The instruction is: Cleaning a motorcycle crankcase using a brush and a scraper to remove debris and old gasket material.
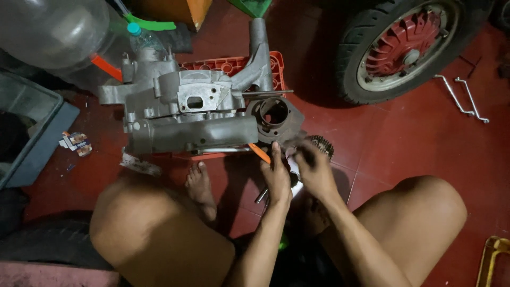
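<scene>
Both hands work close together at the lower right corner of the grey engine case (pixel 191 114), which rests on an orange crate (pixel 234 65) on the red floor (pixel 404 143). Left hand (pixel 277 178) presses flat beside an orange-handled tool (pixel 260 153); right hand (pixel 313 169) curls around a dark finned part (pixel 320 144), though its grip is blurred. Steady bracing would likely help here.
</scene>
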